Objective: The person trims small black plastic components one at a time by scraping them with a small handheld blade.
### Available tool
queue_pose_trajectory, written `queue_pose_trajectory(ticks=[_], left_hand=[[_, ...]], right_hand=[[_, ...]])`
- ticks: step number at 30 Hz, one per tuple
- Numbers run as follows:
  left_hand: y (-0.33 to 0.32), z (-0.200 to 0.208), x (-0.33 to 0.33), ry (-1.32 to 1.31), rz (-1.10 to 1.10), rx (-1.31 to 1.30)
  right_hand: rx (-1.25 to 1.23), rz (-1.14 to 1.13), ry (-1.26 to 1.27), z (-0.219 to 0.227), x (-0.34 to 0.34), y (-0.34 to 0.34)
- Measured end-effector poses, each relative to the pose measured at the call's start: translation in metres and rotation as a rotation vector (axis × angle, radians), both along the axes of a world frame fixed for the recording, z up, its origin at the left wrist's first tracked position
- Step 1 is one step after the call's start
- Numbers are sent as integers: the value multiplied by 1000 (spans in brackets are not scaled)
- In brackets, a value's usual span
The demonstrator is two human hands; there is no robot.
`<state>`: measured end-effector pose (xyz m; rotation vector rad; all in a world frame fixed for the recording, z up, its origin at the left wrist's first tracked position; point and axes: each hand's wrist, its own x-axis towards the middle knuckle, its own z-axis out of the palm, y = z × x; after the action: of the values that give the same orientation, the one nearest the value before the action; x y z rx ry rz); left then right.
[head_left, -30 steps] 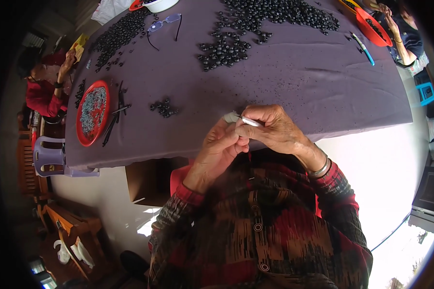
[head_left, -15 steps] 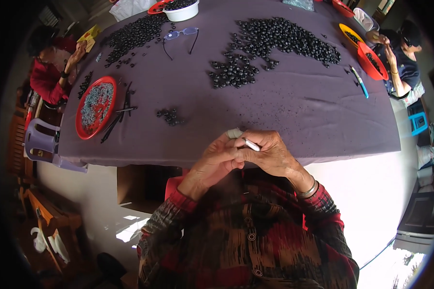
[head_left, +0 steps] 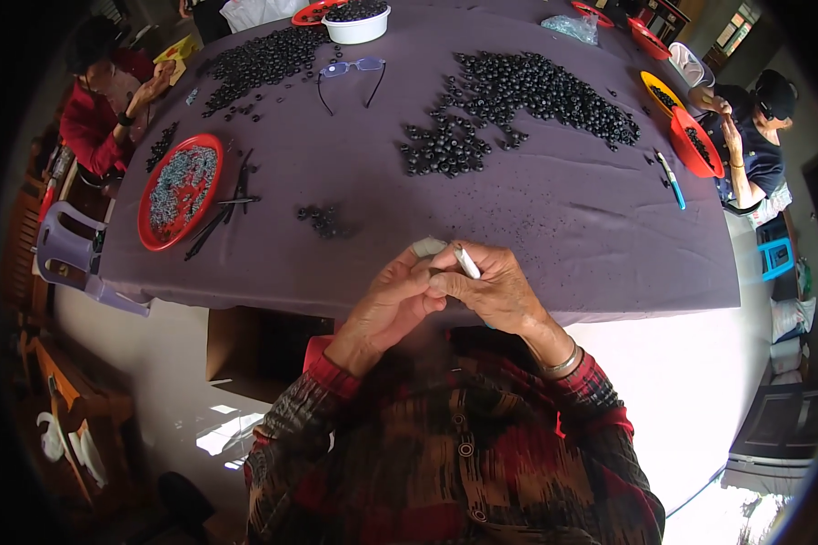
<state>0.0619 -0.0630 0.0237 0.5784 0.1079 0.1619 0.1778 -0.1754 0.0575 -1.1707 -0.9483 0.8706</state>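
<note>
With the hands taken as the clock's centre, a white stick-like handle (head_left: 467, 263) is being grasped between the thumb and bent fingers of the right hand (head_left: 498, 292), its upper end being tipped toward eleven o'clock. The left hand (head_left: 386, 304) is being held against the right at nine o'clock, its fingers being curled inward; whether anything small is being gripped there cannot be told. The fingertips are being held together probably for steadiness. A pale wrap (head_left: 429, 246) is being worn on a left finger, perhaps as protection. A small cluster of round black pieces (head_left: 321, 221) is being left near, at ten o'clock, seemingly for easy reach, while a bigger black heap (head_left: 554, 100) is being spread at one. Between nine and ten, pale bits (head_left: 184, 174) are being contained in a red tray (head_left: 159, 240), perhaps against scattering. Glasses (head_left: 354, 65) are being rested at eleven, apparently out of the way.
</note>
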Motion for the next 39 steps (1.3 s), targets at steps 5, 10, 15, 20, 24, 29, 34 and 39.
queue_pose_trajectory(ticks=[5, 10, 15, 20, 24, 29, 34, 39], left_hand=[[0, -6, -4, -51, -30, -18], [1, -3, -4, -67, -20, -32], [3, 0, -3, -53, 23, 59], [7, -2, -5, -99, 91, 145], [4, 1, -8, -61, 169, 154], [0, 1, -7, -65, 143, 97], [1, -3, -6, -98, 130, 107], [0, -3, -6, -89, 134, 95]], right_hand=[[-189, 87, 39, 14, 9, -5], [-215, 84, 149, 11, 7, -4], [-212, 25, 246, 14, 6, -5], [-54, -172, -394, 10, 9, -11], [-191, -121, -509, 26, 9, -25], [35, -132, -751, 13, 1, -24], [80, -161, -878, 11, 4, -21], [47, -154, -894, 12, 5, -21]])
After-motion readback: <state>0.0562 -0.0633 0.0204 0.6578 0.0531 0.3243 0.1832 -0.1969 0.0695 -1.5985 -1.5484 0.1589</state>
